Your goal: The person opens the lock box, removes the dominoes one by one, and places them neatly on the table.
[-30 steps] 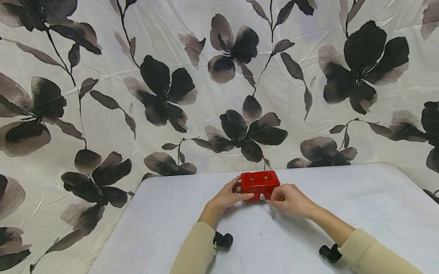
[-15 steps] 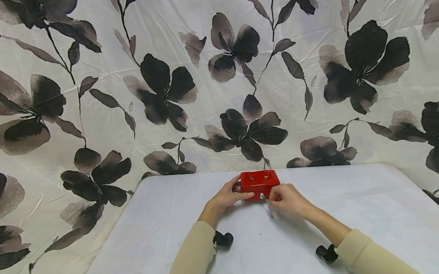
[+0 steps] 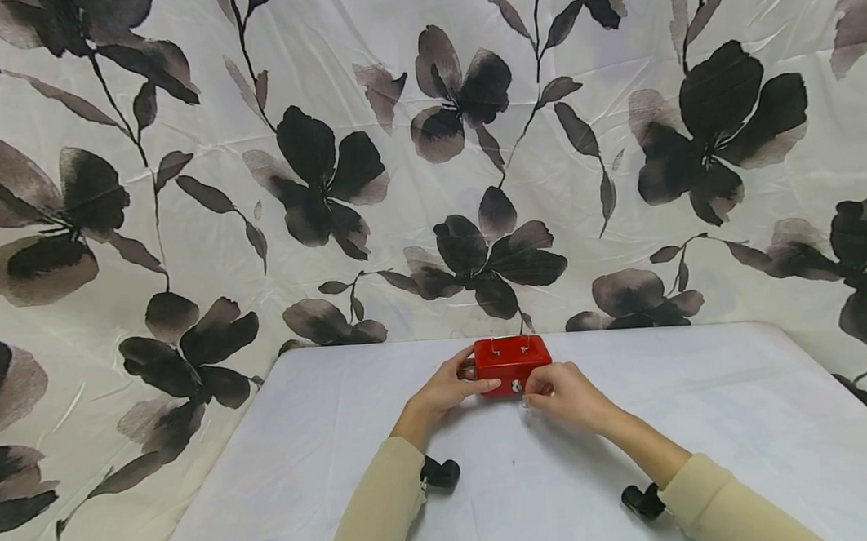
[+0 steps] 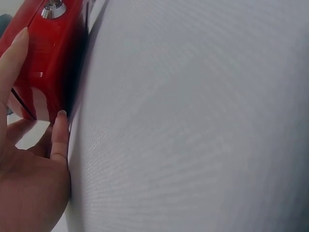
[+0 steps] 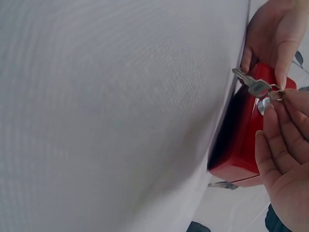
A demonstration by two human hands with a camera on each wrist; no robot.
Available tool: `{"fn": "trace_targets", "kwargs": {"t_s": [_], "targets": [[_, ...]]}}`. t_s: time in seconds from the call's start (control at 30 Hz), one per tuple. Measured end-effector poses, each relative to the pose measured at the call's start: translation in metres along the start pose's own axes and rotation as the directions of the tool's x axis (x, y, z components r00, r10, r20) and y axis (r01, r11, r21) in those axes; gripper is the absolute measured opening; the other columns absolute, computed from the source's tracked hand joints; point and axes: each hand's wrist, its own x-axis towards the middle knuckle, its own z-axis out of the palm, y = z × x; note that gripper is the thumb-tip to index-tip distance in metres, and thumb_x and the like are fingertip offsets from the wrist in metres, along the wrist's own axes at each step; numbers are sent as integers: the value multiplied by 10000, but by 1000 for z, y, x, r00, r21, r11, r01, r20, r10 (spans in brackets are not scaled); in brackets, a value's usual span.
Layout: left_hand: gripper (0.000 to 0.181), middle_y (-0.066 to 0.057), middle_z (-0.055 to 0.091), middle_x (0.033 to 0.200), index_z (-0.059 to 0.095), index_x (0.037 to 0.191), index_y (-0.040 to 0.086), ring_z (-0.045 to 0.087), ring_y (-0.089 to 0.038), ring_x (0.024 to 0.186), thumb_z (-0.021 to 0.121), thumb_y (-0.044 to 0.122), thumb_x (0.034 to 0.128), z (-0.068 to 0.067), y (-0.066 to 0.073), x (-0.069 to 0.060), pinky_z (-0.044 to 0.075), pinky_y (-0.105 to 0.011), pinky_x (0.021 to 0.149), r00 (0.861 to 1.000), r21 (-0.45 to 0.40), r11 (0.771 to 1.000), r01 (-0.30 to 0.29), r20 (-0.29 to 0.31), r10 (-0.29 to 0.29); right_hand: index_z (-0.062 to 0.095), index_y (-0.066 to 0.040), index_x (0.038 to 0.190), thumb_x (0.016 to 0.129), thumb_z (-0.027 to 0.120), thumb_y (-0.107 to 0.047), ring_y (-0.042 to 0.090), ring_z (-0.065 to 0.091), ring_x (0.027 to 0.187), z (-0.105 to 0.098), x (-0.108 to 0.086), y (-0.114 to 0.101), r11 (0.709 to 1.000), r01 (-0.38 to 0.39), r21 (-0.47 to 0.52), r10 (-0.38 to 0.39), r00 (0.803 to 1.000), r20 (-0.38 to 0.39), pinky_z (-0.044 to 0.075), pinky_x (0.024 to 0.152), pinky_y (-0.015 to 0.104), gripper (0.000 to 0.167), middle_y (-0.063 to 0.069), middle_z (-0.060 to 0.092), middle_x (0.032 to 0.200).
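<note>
A small red cash box (image 3: 512, 368) with a wire handle on its lid stands near the table's far edge. My left hand (image 3: 447, 387) holds its left end, the thumb (image 4: 15, 55) along the front and the other fingers at the side and lower edge. At the front is a round silver lock (image 5: 263, 105). My right hand (image 3: 568, 394) pinches something small right at this lock, probably a key, mostly hidden by the fingers. From the fingertips hangs a metal ring (image 5: 276, 92) with a silver key (image 5: 254, 84) on it.
A white cloth (image 3: 326, 472) covers the table under the box. Behind the table hangs a floral curtain (image 3: 586, 238). Black wrist cameras (image 3: 441, 473) sit below both sleeves.
My right hand has shifted slightly left, closer over the lock, and the hanging key has moved left with it. The left hand and cash box stay in place.
</note>
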Motion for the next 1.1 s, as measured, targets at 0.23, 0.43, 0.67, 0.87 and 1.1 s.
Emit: {"fn": "trace_targets", "kwargs": {"t_s": [0.23,0.43,0.67,0.87,1.1], "targets": [[881,-102,596,1351,370,1587,150,537,-275,1218,844,292,859,1,1,-1,472,-487,1057,1000,-3,1000,9,-2,-9,743,-82,857,905,763,-70,105,605,758,1,2,0,1000,-12,-9,12,1000,-6,552,720,257,53,-57,695,795],[890,-102,585,1374,355,1592,139,534,-271,1222,841,287,861,1,0,0,472,-490,1057,1000,7,1000,3,1,-3,770,-45,881,909,772,-109,96,627,758,2,2,-1,999,-6,-33,6,1000,-9,558,721,242,69,-43,734,809],[879,-101,604,1308,367,1587,143,537,-268,1193,841,287,861,1,1,-1,445,-506,1056,1000,14,1000,-2,-6,2,780,-34,892,901,777,-92,98,647,755,3,4,0,999,4,-41,-4,1000,-7,578,722,242,58,-13,746,822],[889,-101,597,1299,357,1592,156,522,-276,1210,837,315,861,1,3,-1,437,-516,1062,1000,12,1000,13,-8,-13,788,-28,904,903,777,-89,110,665,760,4,6,0,999,-20,-50,18,999,-27,594,726,266,62,5,758,826],[899,-106,585,1309,348,1594,151,512,-282,1223,838,319,859,0,2,-2,434,-533,1069,1000,19,1000,19,-2,-19,790,-54,888,907,773,-95,111,646,755,5,8,-2,998,-42,-45,41,999,-26,570,701,240,48,-5,759,814]]}}
